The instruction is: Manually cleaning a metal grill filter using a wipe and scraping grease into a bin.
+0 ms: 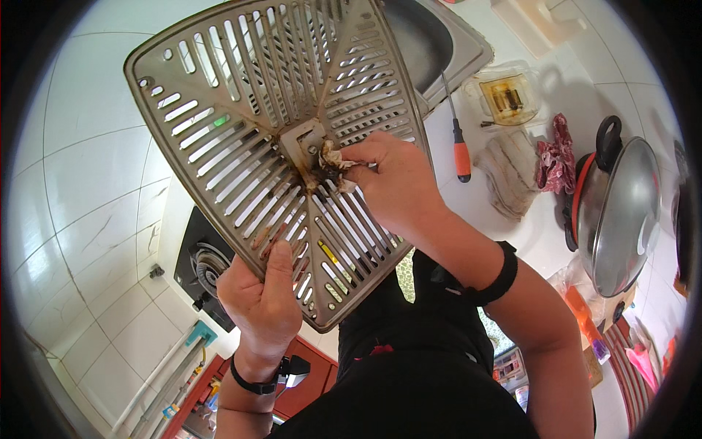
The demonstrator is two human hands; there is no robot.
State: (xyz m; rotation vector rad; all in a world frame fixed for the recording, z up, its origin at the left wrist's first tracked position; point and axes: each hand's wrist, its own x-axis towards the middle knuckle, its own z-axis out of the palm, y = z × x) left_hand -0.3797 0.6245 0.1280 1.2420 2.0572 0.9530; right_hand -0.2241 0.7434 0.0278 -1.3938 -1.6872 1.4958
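Observation:
A slotted metal grille panel [249,112], which looks like a range hood filter, is held up at a tilt before me. My left hand [263,299] grips its lower left edge, the thumb lying on the near face. Between the fingers of my right hand [392,175] is a crumpled, stained piece of tissue [332,156]. This tissue presses against the grille beside the small central plate [299,145]. Brown and black grime marks the plate's lower end and the slots around it. The panel hides part of the sink and counter behind it.
A steel sink [466,41] lies behind the panel. On the white counter are a red-handled screwdriver [461,148], an oil-stained plastic tray [507,101], a folded cloth [507,170], a red patterned cloth [556,159] and a glass-lidded pan [625,219]. A gas hob [192,258] stands left.

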